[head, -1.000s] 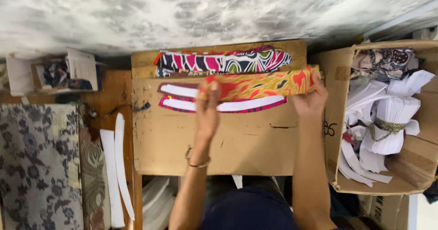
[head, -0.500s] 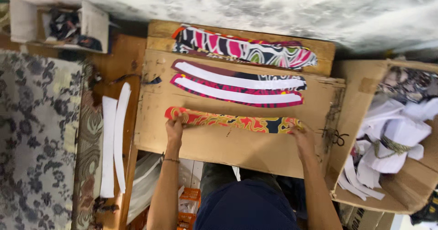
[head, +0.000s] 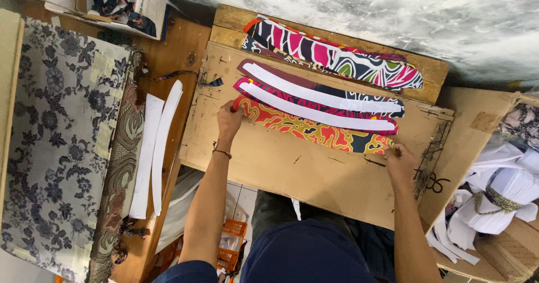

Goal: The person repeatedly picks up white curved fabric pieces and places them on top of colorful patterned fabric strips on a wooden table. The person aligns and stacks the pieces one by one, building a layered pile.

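An orange, yellow and red patterned fabric strip (head: 306, 129) lies curved across the cardboard work board (head: 292, 173). My left hand (head: 229, 120) presses its left end and my right hand (head: 400, 160) presses its right end. Just beyond it lie two patterned strips, each topped with a white curved stiffener: a near strip (head: 317, 114) and a far strip (head: 314, 95). A stack of pink, black and white patterned strips (head: 337, 58) rests on the wooden ledge at the back.
Two loose white curved stiffeners (head: 154, 148) lie left of the board. Folded floral grey fabric (head: 56, 143) fills the left side. A cardboard box (head: 499, 204) of bundled white pieces stands at right. A small box (head: 112, 2) of scraps sits top left.
The orange strip has been moved up the board to lie against the white-topped strips; both hands still hold its ends. The view has shifted right and downward.
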